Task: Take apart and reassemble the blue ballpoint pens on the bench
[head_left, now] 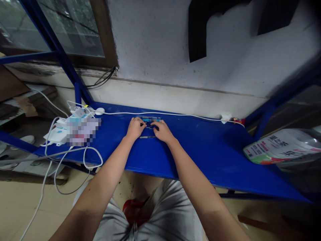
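Observation:
Several pens lie side by side on the blue shelf [200,147], mostly between my two hands. My left hand [135,128] is closed at the left ends of the middle pens, thumb and fingers pinched on a dark pen [149,126]. From the right, my right hand [162,130] pinches at the other end of these pens, its fingers curled. Beyond my fingertips lies a pen with blue parts [151,118]. Closer to me is a grey and black pen [147,137], lying apart from the others. My fingers partly hide the middle pens.
At the left stand white power strips [57,134] with plugs and looping cables. One white cable [155,113] runs along the shelf's back edge. A large labelled bottle [281,145] lies at the right. Blue frame posts [77,93] rise at the sides, with a wall behind.

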